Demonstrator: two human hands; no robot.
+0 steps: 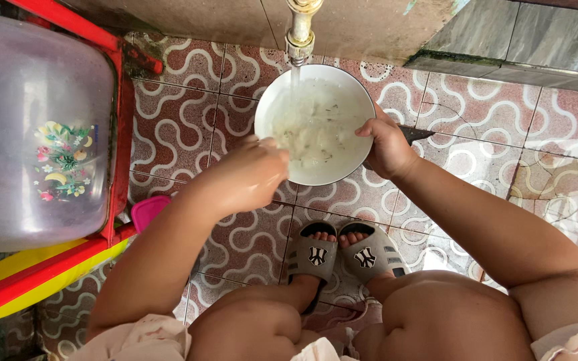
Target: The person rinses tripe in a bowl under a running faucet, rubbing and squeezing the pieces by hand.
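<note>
Head view: squatted on patterned tile floor [188, 127] w/ white bowl [272, 100] at 12 o'clock, held under tap [300, 30] so water ran in. Right hand [388, 148] pinched bowl rim at 3 o'clock, steadying it. Left hand [249, 175] at 9 o'clock, blurred, finger state unclear. Grey slippers [339, 254] at 6 o'clock, plastic tub [35, 127] far at 9

The fingers [270, 155] of the blurred left hand [249, 175] are smeared by motion and cannot be told apart; the dark handle [417, 134] is mostly hidden behind the right hand [388, 148]; the metal tap [300, 30] is cut off by the top edge; the small pink plastic piece [147, 211] is partly covered by the forearm; the round white bowl's [322, 80] near rim is hidden by both hands.
</note>
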